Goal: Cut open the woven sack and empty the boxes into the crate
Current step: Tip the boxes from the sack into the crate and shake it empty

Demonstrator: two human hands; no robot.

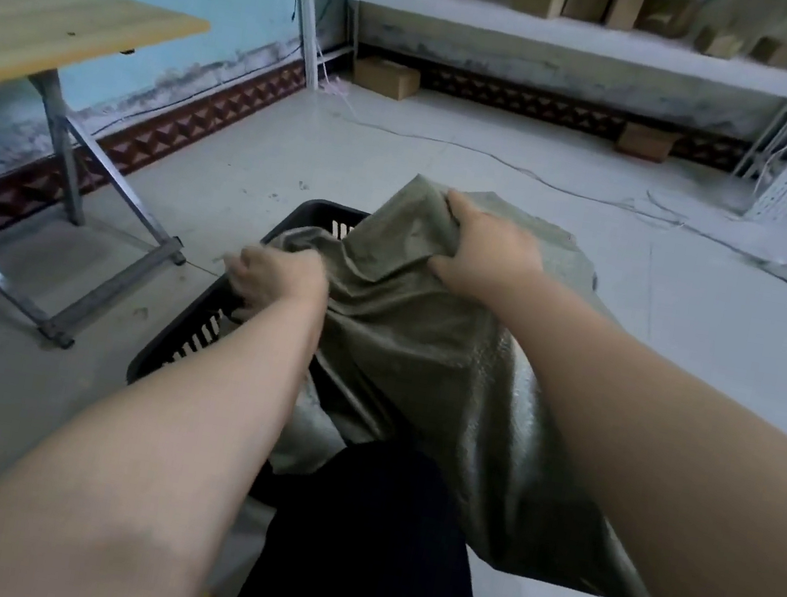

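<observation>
A grey-green woven sack [428, 356] lies draped over a black slotted plastic crate [197, 338] on the floor in front of me. My right hand [485, 248] grips a bunch of the sack's fabric at its far upper end. My left hand [275, 278] is closed on the sack's edge at the crate's left rim. The sack covers most of the crate, so the crate's inside is hidden. No boxes from the sack are visible. My dark-trousered knee [366, 544] is below the sack.
A wooden folding table [51, 27] with metal legs stands at the left. A white metal shelf [581, 32] with several cardboard boxes runs along the back wall. Two boxes [386, 77] sit on the floor under it. White cables [532, 170] trail across the tiled floor.
</observation>
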